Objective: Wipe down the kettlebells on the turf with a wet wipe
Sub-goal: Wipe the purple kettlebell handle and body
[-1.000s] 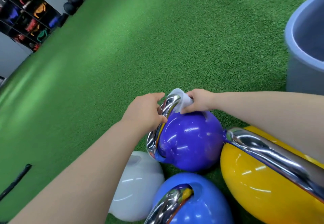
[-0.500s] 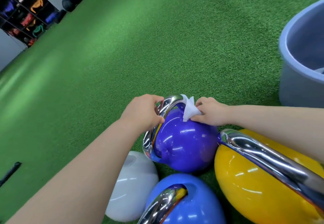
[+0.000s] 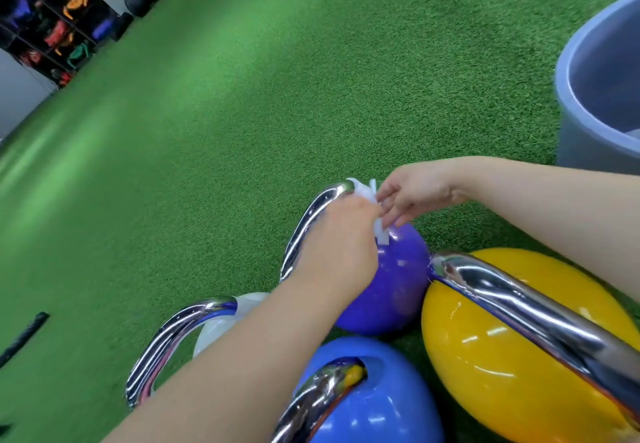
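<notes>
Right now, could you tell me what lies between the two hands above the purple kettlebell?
In the head view, the white wet wipe lies between the left hand and right hand, over the purple kettlebell.

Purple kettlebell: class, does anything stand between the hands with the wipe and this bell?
Nothing visible does. Both the left hand and right hand are already at the wipe, which lies against the top of the purple kettlebell beside its chrome handle.

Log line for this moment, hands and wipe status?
stage: wiping | left hand: over purple kettlebell | right hand: pinching white wet wipe | wipe: at chrome handle
</notes>
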{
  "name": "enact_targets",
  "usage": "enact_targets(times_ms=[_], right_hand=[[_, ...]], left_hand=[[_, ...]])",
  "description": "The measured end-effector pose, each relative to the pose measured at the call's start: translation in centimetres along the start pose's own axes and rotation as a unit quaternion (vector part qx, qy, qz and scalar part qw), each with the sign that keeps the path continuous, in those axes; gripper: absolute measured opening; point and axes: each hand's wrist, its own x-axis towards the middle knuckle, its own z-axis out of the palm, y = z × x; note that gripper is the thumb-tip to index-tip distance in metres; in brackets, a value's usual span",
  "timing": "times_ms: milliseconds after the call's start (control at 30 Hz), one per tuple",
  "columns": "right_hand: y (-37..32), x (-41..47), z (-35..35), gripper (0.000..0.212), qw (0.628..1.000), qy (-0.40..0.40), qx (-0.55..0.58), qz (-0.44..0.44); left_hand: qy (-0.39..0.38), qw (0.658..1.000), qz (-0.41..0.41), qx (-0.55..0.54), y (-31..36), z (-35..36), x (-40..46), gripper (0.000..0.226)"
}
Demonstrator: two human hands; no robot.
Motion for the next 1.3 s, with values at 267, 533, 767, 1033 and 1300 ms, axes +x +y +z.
enact_targets(times_ms=[267, 533, 767, 1033, 1300], right_hand=[[0.1, 2.5, 1.6, 0.035, 0.922, 0.223, -0.293, -0.123], [0.3, 3.9, 4.0, 0.03, 0.919, 0.289, -0.231, -0.134], [-0.8, 3.3, 3.1, 0.017, 0.928, 0.226, -0.285, -0.074], [-0.8, 2.6, 1.9, 0.032, 0.935, 0.2, -0.284, -0.067], [0.3, 2.6, 1.5, 0.042, 0.933, 0.232, -0.255, -0.103]], left_hand=[[0.057, 0.992, -0.107, 0.043, -4.1, -3.7, 0.8, 0.049], [0.073, 0.992, -0.074, 0.064, -3.5, -2.9, -0.5, 0.039], [0.081, 0.995, -0.051, 0.013, -2.8, -2.8, -0.9, 0.031], [-0.123, 0.946, -0.155, -0.256, 0.2, 3.0, -0.2, 0.052], [-0.018, 0.719, -0.331, -0.611, 0.6, 7.5, 4.1, 0.045]])
